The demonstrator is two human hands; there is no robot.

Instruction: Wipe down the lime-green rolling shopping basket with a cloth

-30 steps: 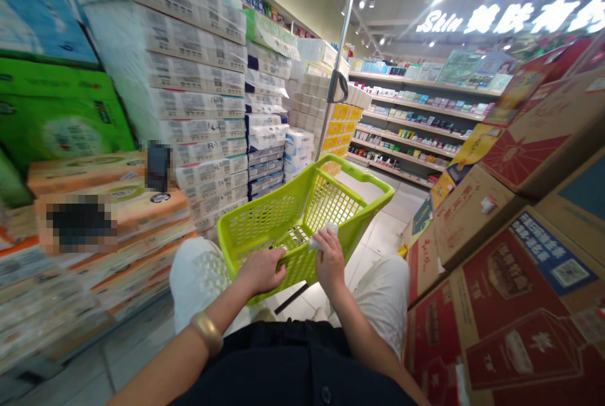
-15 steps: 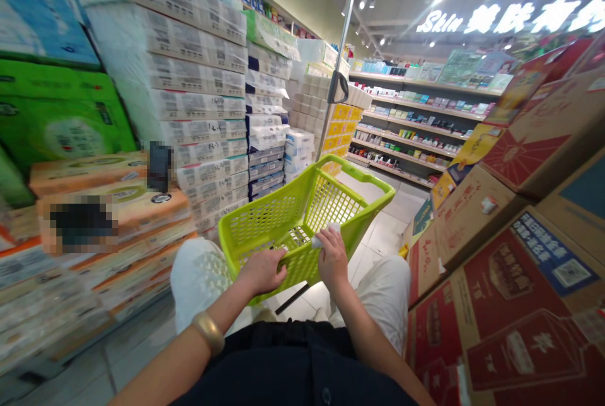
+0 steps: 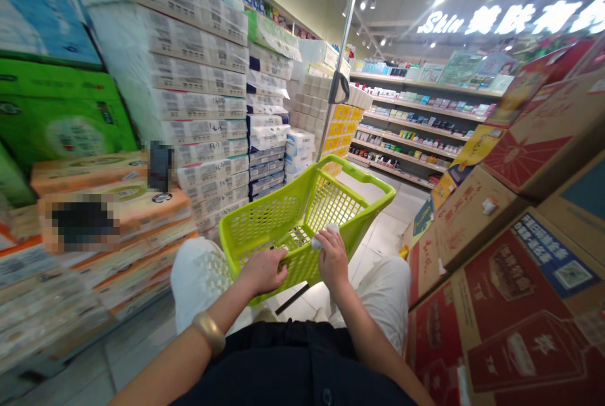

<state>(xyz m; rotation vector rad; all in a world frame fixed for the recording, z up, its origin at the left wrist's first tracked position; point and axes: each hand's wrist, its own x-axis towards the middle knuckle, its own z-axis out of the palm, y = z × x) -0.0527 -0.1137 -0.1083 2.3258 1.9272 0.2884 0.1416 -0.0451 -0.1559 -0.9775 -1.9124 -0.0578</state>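
Note:
A lime-green plastic shopping basket [image 3: 271,220] with perforated walls stands tilted between my knees. My left hand [image 3: 263,271] is closed around the near rim, its thumb pointing inward. To its right, my right hand [image 3: 334,260] presses a crumpled white tissue or cloth [image 3: 317,243] against the same rim, fingers curled over the edge. Much of the white piece is hidden under those fingers. Through the basket's open top its slatted bottom shows. A dark rod [image 3: 292,297] juts out below the near wall.
Stacks of wrapped packs [image 3: 203,69] rise on the left beside orange tissue packs [image 3: 174,204]. Red and brown cartons [image 3: 510,267] close in on the right. A metal pole [image 3: 347,28] stands behind the basket, with product shelves [image 3: 416,119] farther back.

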